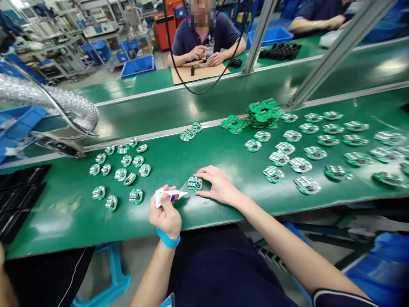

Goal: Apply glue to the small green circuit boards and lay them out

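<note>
My left hand (pixel 165 213), with a blue band at the wrist, grips a white tube of adhesive (pixel 171 196) with a red and blue label and a narrow nozzle. The nozzle points right, toward a small round circuit board (pixel 194 184) lying on the green bench mat (pixel 64 217). My right hand (pixel 217 185) holds that board between thumb and fingertips. The nozzle and the board stand a little apart. Several similar boards (pixel 119 168) lie scattered to the left, and many more (pixel 306 145) are spread to the right. A loose pile of green boards (pixel 262 113) sits at the far right.
A silver flexible duct (pixel 47 100) with a metal hood reaches over the bench at left. Black trays (pixel 19 196) sit at the left edge. Metal uprights (pixel 338 55) rise behind the mat. A co-worker (pixel 201 47) works at the facing bench, with blue bins (pixel 137 66) nearby.
</note>
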A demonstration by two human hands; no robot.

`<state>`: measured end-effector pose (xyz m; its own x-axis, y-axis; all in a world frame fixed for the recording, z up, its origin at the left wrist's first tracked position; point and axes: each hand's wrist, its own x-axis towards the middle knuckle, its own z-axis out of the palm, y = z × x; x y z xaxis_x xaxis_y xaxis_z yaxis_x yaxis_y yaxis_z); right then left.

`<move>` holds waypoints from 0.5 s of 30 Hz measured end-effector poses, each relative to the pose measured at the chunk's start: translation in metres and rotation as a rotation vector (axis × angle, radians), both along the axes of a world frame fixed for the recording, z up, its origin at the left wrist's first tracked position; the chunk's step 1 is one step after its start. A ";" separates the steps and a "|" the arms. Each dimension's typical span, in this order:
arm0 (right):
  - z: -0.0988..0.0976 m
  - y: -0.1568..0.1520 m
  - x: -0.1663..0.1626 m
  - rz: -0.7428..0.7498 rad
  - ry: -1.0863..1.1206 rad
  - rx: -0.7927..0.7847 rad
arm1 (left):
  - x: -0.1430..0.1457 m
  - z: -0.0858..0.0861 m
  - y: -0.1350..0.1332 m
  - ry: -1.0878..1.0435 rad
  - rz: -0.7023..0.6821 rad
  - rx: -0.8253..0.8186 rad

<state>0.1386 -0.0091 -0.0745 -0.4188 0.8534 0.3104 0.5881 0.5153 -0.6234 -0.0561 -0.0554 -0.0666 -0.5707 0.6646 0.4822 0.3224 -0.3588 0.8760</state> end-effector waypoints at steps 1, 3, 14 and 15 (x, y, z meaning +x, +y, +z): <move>0.000 0.001 0.000 0.013 -0.007 0.008 | 0.000 -0.001 0.000 -0.009 -0.007 -0.005; 0.000 0.002 -0.002 0.033 -0.036 0.036 | 0.000 -0.002 0.000 -0.015 -0.011 -0.013; 0.000 -0.010 -0.012 0.077 -0.010 0.316 | -0.002 -0.010 -0.003 0.180 -0.074 -0.044; 0.000 -0.010 -0.013 0.079 -0.009 0.325 | -0.002 -0.012 -0.003 0.209 -0.084 -0.032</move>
<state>0.1259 -0.0192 -0.0746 -0.4839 0.6751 0.5568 0.5430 0.7306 -0.4140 -0.0583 -0.0589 -0.0784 -0.4024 0.7223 0.5624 0.4686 -0.3652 0.8044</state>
